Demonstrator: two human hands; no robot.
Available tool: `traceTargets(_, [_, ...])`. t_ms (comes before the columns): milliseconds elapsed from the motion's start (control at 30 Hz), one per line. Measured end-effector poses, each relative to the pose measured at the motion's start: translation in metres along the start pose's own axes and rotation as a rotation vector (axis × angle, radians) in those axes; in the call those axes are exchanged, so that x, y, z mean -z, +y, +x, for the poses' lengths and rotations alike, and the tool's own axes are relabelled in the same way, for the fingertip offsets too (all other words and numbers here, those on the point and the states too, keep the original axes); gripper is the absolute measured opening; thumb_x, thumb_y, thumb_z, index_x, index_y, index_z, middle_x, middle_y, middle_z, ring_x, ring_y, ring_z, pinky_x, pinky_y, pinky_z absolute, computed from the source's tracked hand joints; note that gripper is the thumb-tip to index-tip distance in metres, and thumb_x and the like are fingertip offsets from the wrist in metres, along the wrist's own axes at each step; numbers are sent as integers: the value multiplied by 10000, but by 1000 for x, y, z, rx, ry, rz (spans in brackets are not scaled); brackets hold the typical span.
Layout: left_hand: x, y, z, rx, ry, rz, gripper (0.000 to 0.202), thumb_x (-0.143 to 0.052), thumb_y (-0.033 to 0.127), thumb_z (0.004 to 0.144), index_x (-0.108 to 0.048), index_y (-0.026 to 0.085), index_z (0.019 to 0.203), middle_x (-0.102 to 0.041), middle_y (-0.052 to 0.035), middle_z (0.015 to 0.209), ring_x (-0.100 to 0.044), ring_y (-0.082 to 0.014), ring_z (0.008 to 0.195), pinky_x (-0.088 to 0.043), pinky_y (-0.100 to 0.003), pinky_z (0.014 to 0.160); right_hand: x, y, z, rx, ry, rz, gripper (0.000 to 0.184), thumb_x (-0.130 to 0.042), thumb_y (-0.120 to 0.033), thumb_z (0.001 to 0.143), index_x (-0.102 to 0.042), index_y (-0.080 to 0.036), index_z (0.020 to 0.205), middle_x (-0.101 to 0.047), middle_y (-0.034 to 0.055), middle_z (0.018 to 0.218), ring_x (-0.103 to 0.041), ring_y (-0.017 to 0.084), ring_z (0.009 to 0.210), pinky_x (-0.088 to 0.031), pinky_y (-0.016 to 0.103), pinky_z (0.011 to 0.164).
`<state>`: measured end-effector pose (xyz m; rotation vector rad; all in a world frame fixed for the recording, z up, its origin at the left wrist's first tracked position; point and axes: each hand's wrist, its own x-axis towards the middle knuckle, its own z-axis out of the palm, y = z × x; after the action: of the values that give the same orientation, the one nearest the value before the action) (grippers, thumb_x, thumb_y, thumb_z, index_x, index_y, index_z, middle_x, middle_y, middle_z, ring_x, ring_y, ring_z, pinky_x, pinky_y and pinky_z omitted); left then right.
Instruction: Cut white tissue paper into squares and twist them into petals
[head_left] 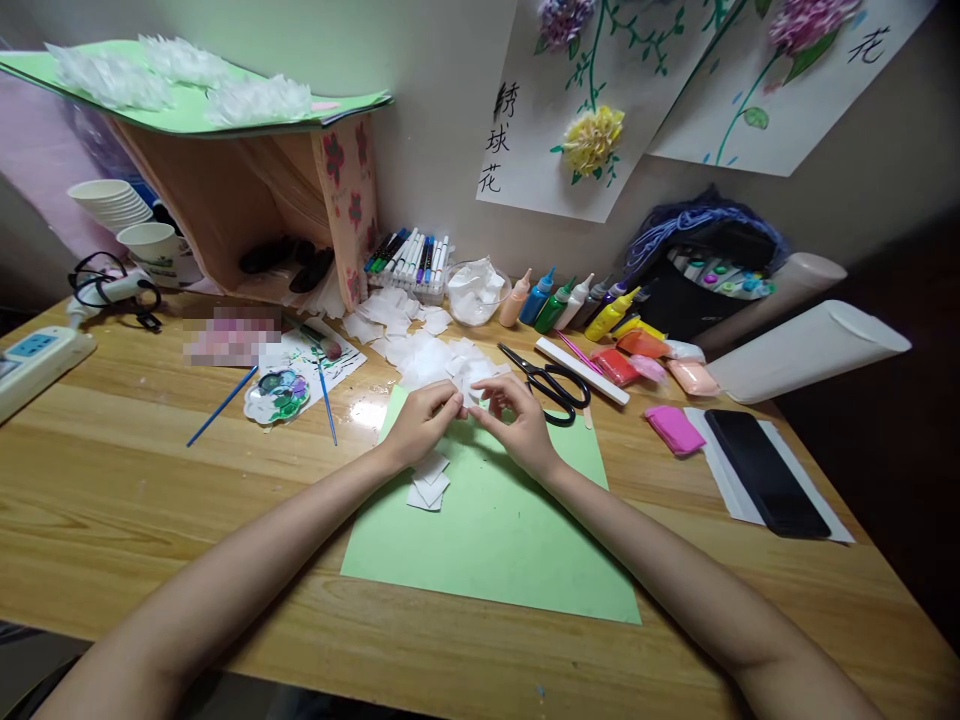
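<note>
My left hand (424, 425) is closed in a pinch above the top of a green paper sheet (510, 540). A small bit of white tissue paper (467, 398) shows at its fingertips, partly hidden by the fingers. Close on the right, my right hand (517, 425) has curled fingers, with a gap between thumb and forefinger; the thumb tip nearly meets the left hand. Several folded white paper squares (429, 485) lie on the green sheet below my left wrist. Just beyond the hands spreads a pile of loose white tissue pieces (420, 355). Black-handled scissors (559, 385) rest beside my right hand.
Paint bottles (555, 305), a bowl (478, 293) and markers (411, 262) line the back. A paint palette (276, 397) and brushes lie left. Clay packs (619, 367) and a phone (765, 470) lie right. White tissue flowers (259, 100) sit atop a box (349, 200).
</note>
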<state>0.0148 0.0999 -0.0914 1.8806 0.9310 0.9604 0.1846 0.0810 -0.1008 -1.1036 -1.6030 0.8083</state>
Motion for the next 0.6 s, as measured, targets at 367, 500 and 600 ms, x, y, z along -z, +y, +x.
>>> traceTargets(367, [-3, -2, 1, -40, 55, 53, 264, -456, 287, 901, -534, 157, 685, -521, 13, 673, -463, -104, 635, -354, -229, 612, -2, 0, -3, 110, -65, -10, 230, -598, -251, 827, -705, -237, 1030, -559, 24, 768, -474, 116, 643, -389, 257, 551])
traceTargets(500, [-5, -4, 0, -42, 139, 114, 287, -510, 260, 854, -464, 155, 591, -463, 33, 587, -408, -86, 557, -324, -220, 554, -2, 2, -3, -21, -131, 93, 228, -577, -286, 837, -718, -212, 1000, -501, 1, 673, -456, 115, 625, -365, 258, 566])
traceTargets(600, [-7, -5, 1, -33, 165, 128, 274, -523, 212, 814, -442, 156, 559, -440, 42, 553, -385, -77, 525, -307, -213, 522, -2, 1, -3, -95, -156, 166, 227, -579, -320, 830, -728, -192, 944, -522, 4, 676, -463, 120, 638, -366, 264, 590])
